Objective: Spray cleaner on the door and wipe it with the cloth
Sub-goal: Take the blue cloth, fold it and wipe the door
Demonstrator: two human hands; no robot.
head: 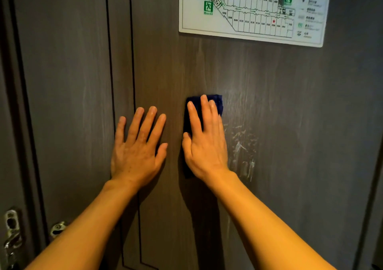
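You had your right hand [205, 143] laid flat on the folded dark blue cloth [191, 112], fingers close together and pressed down so the cloth was pinned against the dark grey wood-grain door [290, 104]. The cloth sat near the middle of the panel, below the white laminated evacuation plan [255, 6], its top corner and left edge showing past your fingers. Your left hand [137, 151] lay just to its left with the fingers spread wide, palm against the door and holding nothing, apparently bracing you.

This looked like the wiping step. Just right of the cloth, whitish streaks of cleaner [241, 151] clung to the surface in smeared, broken runs, so the sensible course was to sweep the cloth right across them with even palm pressure, overlapping each pass and following the vertical grain. Keeping the cloth folded gave you a firm, flat pad; turning it to a fresh face would help once it loaded up.

The door surface appeared smooth and faintly glossy, with a thin dark groove [132, 62] running down its left part where residue could settle. The plan's hard, shiny edge was worth wiping around. No spray bottle was visible. At the near left, the silver metal latch hardware [12, 234] caught the light.
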